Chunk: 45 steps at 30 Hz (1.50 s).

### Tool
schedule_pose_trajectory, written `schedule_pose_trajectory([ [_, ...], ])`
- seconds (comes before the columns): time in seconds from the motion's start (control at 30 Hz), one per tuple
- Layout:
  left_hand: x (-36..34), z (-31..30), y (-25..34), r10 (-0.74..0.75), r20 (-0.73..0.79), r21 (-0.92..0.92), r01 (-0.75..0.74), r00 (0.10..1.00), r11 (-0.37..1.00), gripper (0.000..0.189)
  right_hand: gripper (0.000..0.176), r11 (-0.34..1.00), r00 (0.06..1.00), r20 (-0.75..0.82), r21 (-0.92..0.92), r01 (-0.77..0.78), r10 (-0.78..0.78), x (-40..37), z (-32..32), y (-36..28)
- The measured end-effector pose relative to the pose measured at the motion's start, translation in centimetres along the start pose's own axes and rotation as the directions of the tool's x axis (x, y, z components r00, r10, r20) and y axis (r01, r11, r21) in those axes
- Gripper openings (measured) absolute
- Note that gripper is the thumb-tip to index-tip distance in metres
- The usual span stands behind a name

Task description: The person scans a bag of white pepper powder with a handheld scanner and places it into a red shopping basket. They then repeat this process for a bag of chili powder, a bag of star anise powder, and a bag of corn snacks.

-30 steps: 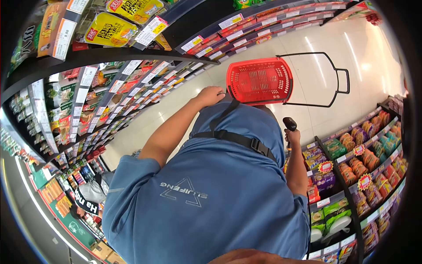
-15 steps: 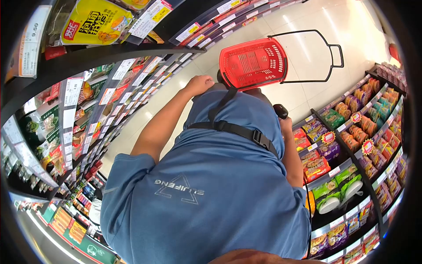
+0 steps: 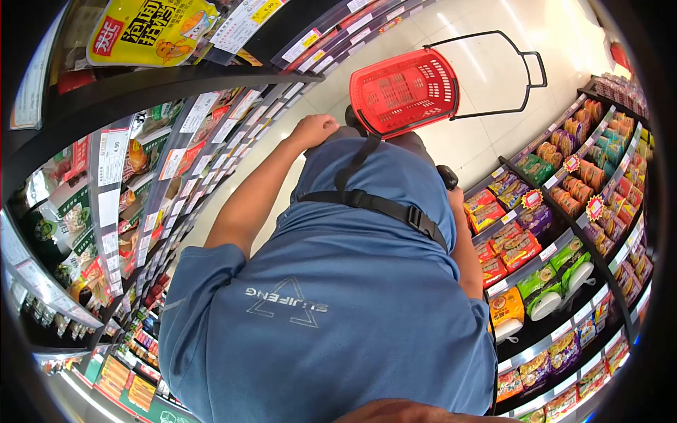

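Note:
My left hand (image 3: pixel 316 132) hangs beside my left thigh, its fingers curled in and nothing visible in them. On the other side, my right hand (image 3: pixel 454 195) is by my right hip, mostly hidden by my body. A black rounded object (image 3: pixel 447 177) sticks out at its fingers, and the hand appears closed on it. On the floor ahead of my feet stands a red shopping basket (image 3: pixel 403 93) with slotted walls. Its long black pull handle (image 3: pixel 539 70) stretches away to the right. Neither hand touches the basket.
Shelves with price labels (image 3: pixel 113 155) and packaged food line my left side, a yellow snack bag (image 3: pixel 151 32) among them. To my right, a tiered shelf holds red packs (image 3: pixel 520 248), green packs (image 3: pixel 539 289) and an orange pack (image 3: pixel 506 304). Pale floor tiles (image 3: pixel 486 148) run between.
The view has shifted slightly, so more of the orange pack shows on the right and the left shelves sit a little differently. My hands keep nearly the same pose.

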<state>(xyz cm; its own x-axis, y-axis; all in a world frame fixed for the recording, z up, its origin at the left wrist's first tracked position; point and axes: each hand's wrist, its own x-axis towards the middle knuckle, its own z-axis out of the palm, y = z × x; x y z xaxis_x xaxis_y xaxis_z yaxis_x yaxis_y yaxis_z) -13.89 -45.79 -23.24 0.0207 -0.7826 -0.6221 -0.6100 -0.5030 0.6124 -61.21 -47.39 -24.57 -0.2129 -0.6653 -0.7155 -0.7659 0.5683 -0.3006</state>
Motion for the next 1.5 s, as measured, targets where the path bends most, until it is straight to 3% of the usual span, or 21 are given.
schedule_pose_trajectory([
  [0.7, -0.3, -1.6, 0.5, 0.031, 0.031, 0.125, -0.034, 0.999, 0.992, 0.033, 0.025, 0.998, 0.999, 0.047, 0.059, -0.014, 0.011, -0.6, 2.0, 1.0],
  [0.8, -0.5, -2.2, 1.1, 0.016, 0.026, 0.168, -0.02, 1.0, 0.986, 0.041, 0.024, 0.999, 0.998, 0.054, 0.044, -0.028, 0.026, -0.5, 2.2, 1.0],
  [0.87, -0.5, -2.4, 1.5, 0.149, -0.163, 0.257, -0.104, 0.975, 0.961, 0.058, 0.024, 0.999, 0.998, 0.056, 0.01, -0.036, 0.036, -0.7, 2.3, 1.0],
  [0.9, -0.5, -2.6, 2.0, 0.14, -0.159, 0.253, -0.097, 0.977, 0.963, 0.058, 0.021, 0.999, 0.998, 0.054, 0.022, -0.027, 0.026, -0.9, 2.3, 0.7],
  [0.97, -0.3, -3.3, 3.3, 0.207, -0.389, 0.305, -0.086, 0.898, 0.949, 0.075, 0.018, 0.999, 0.998, 0.059, 0.027, -0.024, 0.023, -1.2, 2.3, 0.6],
  [1.07, 0.1, -4.9, 4.8, 0.134, -0.399, 0.27, -0.024, 0.907, 0.963, 0.084, 0.006, 0.973, 0.993, 0.113, 0.222, -0.058, 0.034, -1.5, 2.7, 0.2],
  [1.17, 0.7, -5.7, 5.1, 0.171, -0.449, 0.386, 0.018, 0.877, 0.922, 0.085, 0.006, 0.97, 0.992, 0.089, 0.222, -0.103, 0.085, -2.3, 2.7, -1.0],
  [1.5, 1.8, -6.2, 4.3, 0.128, -0.427, 0.431, 0.078, 0.895, 0.899, 0.086, 0.007, 0.954, 0.988, 0.145, 0.282, -0.1, 0.061, -2.0, 3.6, 0.5],
])
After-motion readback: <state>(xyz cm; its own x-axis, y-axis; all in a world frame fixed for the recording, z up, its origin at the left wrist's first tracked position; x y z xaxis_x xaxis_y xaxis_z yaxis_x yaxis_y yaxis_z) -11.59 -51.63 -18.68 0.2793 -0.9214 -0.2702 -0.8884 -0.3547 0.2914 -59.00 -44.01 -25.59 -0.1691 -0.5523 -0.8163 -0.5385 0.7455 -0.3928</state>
